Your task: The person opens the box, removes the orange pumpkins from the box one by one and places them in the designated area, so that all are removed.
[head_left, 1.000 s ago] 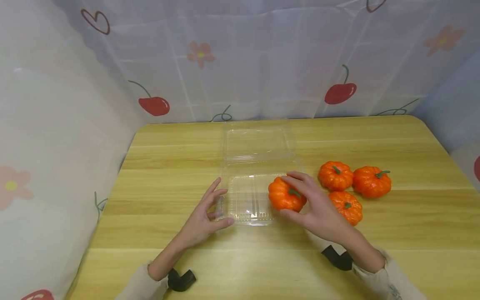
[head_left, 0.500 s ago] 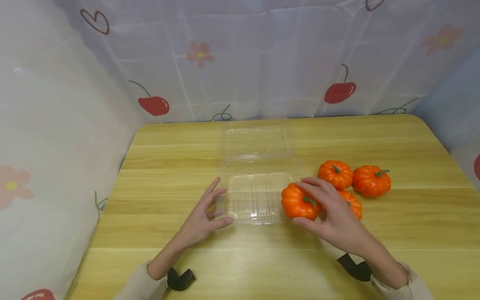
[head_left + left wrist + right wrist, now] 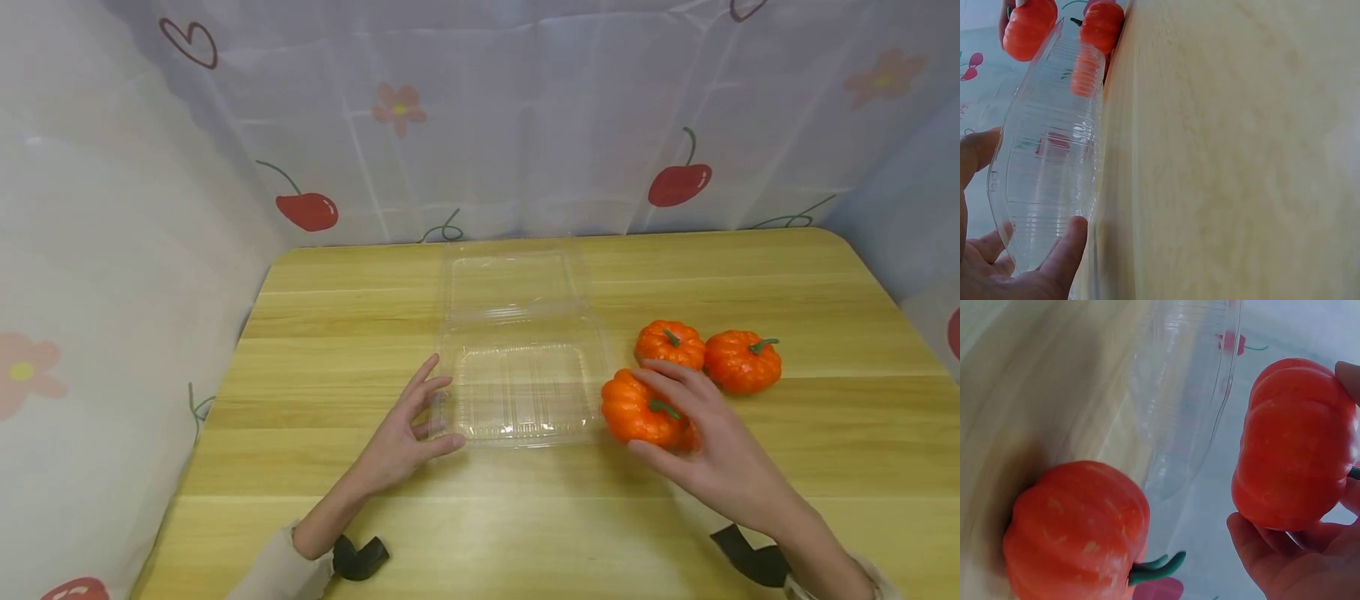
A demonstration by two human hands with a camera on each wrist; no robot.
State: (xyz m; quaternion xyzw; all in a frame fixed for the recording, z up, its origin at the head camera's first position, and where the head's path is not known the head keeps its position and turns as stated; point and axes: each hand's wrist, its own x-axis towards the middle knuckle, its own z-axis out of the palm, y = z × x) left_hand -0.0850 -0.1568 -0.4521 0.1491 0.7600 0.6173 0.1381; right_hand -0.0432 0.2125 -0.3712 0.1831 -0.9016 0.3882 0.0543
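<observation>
An orange toy pumpkin with a green stem is held between the thumb and fingers of my right hand, above the table just right of the clear plastic clamshell box. Beneath it, another pumpkin is mostly hidden in the head view; a pumpkin also shows low in the right wrist view. My left hand spreads its fingers loosely about the box's left side. In the left wrist view its thumb lies against the front wall. Nothing lies in the box, and its lid is folded back.
Two more pumpkins, one on the left and one on the right, sit on the wooden table behind my right hand. A cherry-print curtain encloses the back and sides.
My right hand has carried the pumpkin rightward, from over the box's right part to beyond its right edge, covering the nearest pumpkin. My left hand and the box stay in place.
</observation>
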